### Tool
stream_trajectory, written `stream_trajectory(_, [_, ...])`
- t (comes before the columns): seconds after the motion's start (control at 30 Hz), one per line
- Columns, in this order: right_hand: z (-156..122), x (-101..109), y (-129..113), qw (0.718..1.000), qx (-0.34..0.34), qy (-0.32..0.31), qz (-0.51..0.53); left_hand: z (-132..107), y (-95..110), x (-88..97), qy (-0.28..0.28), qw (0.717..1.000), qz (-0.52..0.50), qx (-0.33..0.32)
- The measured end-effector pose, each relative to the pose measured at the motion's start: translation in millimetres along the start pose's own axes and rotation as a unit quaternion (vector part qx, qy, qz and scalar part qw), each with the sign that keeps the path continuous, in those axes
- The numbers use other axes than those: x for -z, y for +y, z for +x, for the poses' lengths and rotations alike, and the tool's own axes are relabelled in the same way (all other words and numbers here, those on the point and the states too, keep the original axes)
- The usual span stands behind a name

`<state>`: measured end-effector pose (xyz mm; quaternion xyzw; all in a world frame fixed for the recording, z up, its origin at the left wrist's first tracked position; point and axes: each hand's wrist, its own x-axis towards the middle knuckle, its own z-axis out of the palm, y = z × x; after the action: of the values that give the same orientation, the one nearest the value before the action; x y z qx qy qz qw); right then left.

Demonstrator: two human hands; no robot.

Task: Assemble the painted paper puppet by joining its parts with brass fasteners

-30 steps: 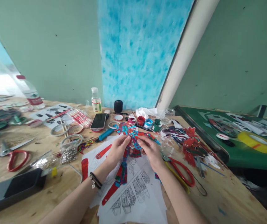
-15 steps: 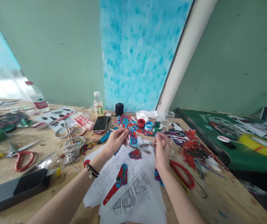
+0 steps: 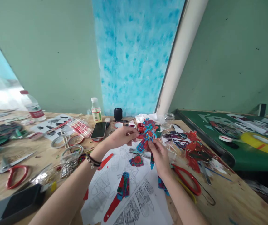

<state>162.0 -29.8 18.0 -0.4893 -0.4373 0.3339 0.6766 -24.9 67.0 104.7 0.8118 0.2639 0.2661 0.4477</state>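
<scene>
A painted red-and-blue cut-out figure (image 3: 148,128) with small gold dots is pinched between the thumb and fingers of my right hand (image 3: 160,156), above the pliers (image 3: 139,153). Just left of it is my left hand (image 3: 124,136), its fingers loosely bent and apart. I see nothing in that hand; whether its fingertips touch the figure is unclear. Below, on white sheets with line drawings (image 3: 145,190), lie a small red-and-blue painted piece (image 3: 136,160) and a long painted strip piece (image 3: 124,186). Another painted piece (image 3: 163,186) is partly behind my right forearm.
Red-handled scissors (image 3: 18,176) and a dark box (image 3: 14,204) lie left; a phone (image 3: 99,130), small bottle (image 3: 96,109) and black thread spool (image 3: 118,114) stand behind. Red-handled cutters (image 3: 188,179) and painted scraps (image 3: 193,150) are right. Yellow tape (image 3: 261,142) sits on a green table.
The figure has passed from my left hand to my right and moved rightward. My left hand has let go and stays beside it. The view has shifted slightly.
</scene>
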Motion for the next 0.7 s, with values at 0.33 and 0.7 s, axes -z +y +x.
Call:
stream_trajectory(0.33, [1.4, -1.6, 3.3, 0.998, -0.044, 0.005, 0.051, 2.9, -12.1, 10.9, 0.015, 0.979, -0.191, 0.073])
stream_trajectory(0.7, [6.5, -2.1, 0.0, 0.982, -0.078, 0.029, 0.169, 7.4, -57.3, -22.4, 0.038, 0.863, -0.484, 0.136])
